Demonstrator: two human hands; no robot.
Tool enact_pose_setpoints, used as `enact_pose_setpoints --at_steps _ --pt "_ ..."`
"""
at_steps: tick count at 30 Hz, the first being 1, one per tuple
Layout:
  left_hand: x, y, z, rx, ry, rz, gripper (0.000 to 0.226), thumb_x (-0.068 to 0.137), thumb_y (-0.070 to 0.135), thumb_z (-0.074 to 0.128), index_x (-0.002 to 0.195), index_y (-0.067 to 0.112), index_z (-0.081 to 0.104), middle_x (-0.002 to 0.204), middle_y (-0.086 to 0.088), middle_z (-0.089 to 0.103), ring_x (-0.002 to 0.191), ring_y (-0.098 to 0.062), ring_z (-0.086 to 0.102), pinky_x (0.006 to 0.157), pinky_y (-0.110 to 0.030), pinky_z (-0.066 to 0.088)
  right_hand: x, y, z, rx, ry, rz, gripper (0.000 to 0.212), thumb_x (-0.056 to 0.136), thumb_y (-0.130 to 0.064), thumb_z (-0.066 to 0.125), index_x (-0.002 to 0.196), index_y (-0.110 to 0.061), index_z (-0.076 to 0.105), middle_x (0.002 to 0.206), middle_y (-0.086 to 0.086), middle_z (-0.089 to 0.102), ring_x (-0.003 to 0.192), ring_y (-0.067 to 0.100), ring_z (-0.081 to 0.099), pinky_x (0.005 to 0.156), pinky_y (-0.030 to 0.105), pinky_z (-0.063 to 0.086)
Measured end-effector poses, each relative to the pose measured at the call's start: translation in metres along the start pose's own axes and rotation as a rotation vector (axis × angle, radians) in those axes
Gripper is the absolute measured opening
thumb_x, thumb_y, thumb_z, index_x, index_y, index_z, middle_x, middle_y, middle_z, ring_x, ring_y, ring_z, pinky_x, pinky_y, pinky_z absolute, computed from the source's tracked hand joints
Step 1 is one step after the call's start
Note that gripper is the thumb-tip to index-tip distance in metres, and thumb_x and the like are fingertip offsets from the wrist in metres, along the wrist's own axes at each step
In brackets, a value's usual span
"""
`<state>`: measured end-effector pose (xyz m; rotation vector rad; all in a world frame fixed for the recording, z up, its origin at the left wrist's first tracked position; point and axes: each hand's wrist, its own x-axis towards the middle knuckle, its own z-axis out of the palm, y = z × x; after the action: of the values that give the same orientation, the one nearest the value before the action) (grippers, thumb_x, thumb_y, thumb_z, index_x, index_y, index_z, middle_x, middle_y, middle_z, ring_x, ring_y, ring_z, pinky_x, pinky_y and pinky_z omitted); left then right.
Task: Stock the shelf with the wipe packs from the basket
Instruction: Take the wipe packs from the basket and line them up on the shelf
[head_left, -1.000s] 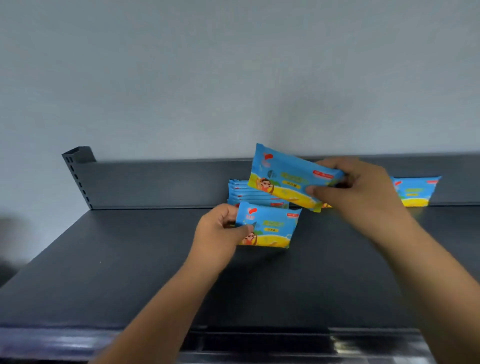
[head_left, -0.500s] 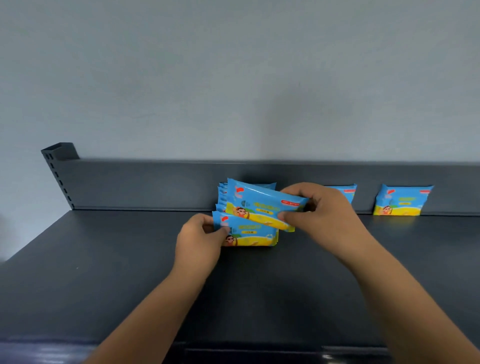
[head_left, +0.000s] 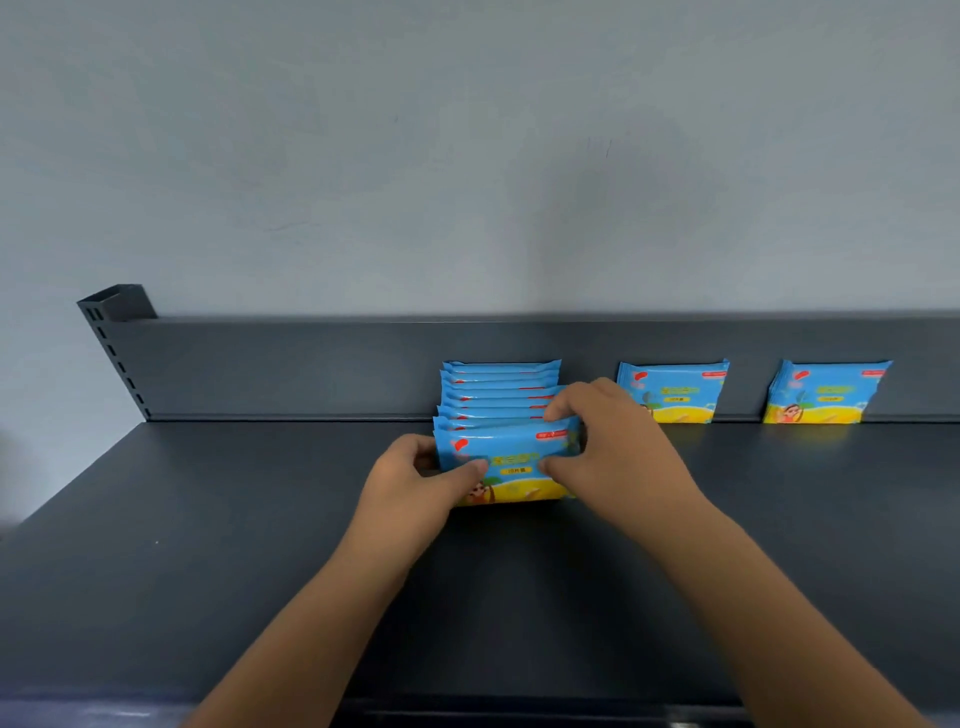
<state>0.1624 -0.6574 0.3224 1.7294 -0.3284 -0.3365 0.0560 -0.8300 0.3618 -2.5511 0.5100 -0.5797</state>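
A row of several blue-and-yellow wipe packs (head_left: 498, 387) stands upright on the dark shelf (head_left: 208, 519), running back to the rear panel. The front pack (head_left: 511, 457) is held from both sides. My left hand (head_left: 410, 480) grips its left edge, thumb across the front. My right hand (head_left: 618, 447) grips its right edge, fingers over the top and thumb on the front. The basket is not in view.
Two more wipe packs lean against the rear panel: one (head_left: 672, 389) just right of my right hand, another (head_left: 828, 392) farther right. A slotted upright post (head_left: 117, 332) stands at the shelf's back left corner. A grey wall rises behind.
My right hand brought its pack down from above the row and set it upright in line with the front pack. Both hands now hold the front of the row.
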Motion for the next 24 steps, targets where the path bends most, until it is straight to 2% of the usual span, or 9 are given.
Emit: enact_pose_setpoints --at_steps 5,8,11,14,17,19,21,24 --pt "0.000 0.001 -0.004 0.165 0.025 0.046 0.021 0.087 0.027 0.080 0.104 0.026 0.068 0.103 0.010 0.075 0.093 -0.003 0.071 0.082 -0.028 0.059 -0.007 -0.006 0.010 -0.152 0.023 0.041 0.057 0.085 -0.035 0.074 0.131 -0.032 0.041 0.124 -0.013 0.040 0.095 0.009 0.057 0.072 0.027 0.055" --pt "0.001 0.002 -0.004 0.188 0.023 0.053 0.019 0.089 0.026 0.078 0.104 0.025 0.067 0.103 0.010 0.073 0.092 -0.004 0.071 0.076 -0.023 0.057 -0.012 -0.008 0.014 -0.192 0.035 0.050 0.063 0.088 -0.040 0.070 0.140 -0.031 0.036 0.130 -0.011 0.039 0.106 0.009 0.055 0.078 0.028 0.057" --pt "0.001 0.001 -0.003 0.214 0.037 0.056 0.025 0.089 0.028 0.078 0.110 0.024 0.064 0.106 0.011 0.070 0.095 -0.003 0.068 0.074 -0.021 0.055 -0.016 -0.010 0.017 -0.238 0.068 0.014 0.069 0.087 -0.042 0.069 0.145 -0.029 0.034 0.138 -0.012 0.038 0.121 0.011 0.049 0.086 0.028 0.055" --pt "-0.001 -0.003 -0.002 0.295 0.084 0.110 0.043 0.088 0.038 0.076 0.125 0.023 0.057 0.120 0.011 0.064 0.111 -0.006 0.062 0.088 -0.027 0.054 -0.021 -0.015 0.016 -0.216 0.129 -0.021 0.078 0.086 -0.052 0.065 0.150 -0.027 0.030 0.150 -0.011 0.038 0.134 0.012 0.044 0.097 0.035 0.053" --pt "-0.008 -0.001 -0.008 0.485 0.132 0.196 0.062 0.090 0.049 0.069 0.141 0.021 0.050 0.140 0.006 0.056 0.130 -0.013 0.051 0.097 -0.026 0.042 -0.024 -0.024 0.017 -0.175 0.167 -0.093 0.077 0.088 -0.059 0.055 0.152 -0.024 0.031 0.153 -0.008 0.040 0.144 0.014 0.037 0.110 0.040 0.046" --pt "-0.012 0.002 -0.020 0.625 0.161 0.275 0.064 0.092 0.055 0.062 0.144 0.020 0.049 0.145 0.005 0.054 0.135 -0.019 0.048 0.106 -0.032 0.042 -0.024 -0.033 0.021 -0.166 0.150 -0.168 0.074 0.091 -0.060 0.047 0.153 -0.022 0.034 0.158 -0.006 0.039 0.150 0.016 0.030 0.119 0.042 0.036" --pt "-0.017 0.004 -0.037 0.753 0.205 0.336 0.061 0.094 0.058 0.054 0.143 0.022 0.052 0.149 0.004 0.052 0.138 -0.022 0.047 0.115 -0.046 0.039 -0.024 -0.044 0.027 -0.168 0.114 -0.241 0.072 0.094 -0.061 0.037 0.154 -0.023 0.035 0.162 -0.006 0.034 0.153 0.014 0.024 0.124 0.039 0.026" --pt "-0.029 0.003 -0.067 0.966 0.303 0.262 0.066 0.095 0.065 0.042 0.150 0.028 0.046 0.161 0.006 0.040 0.148 -0.023 0.036 0.123 -0.050 0.024 -0.022 -0.065 0.042 -0.133 0.050 -0.304 0.069 0.099 -0.063 0.030 0.156 -0.026 0.032 0.165 -0.010 0.029 0.155 0.009 0.016 0.126 0.034 0.020"
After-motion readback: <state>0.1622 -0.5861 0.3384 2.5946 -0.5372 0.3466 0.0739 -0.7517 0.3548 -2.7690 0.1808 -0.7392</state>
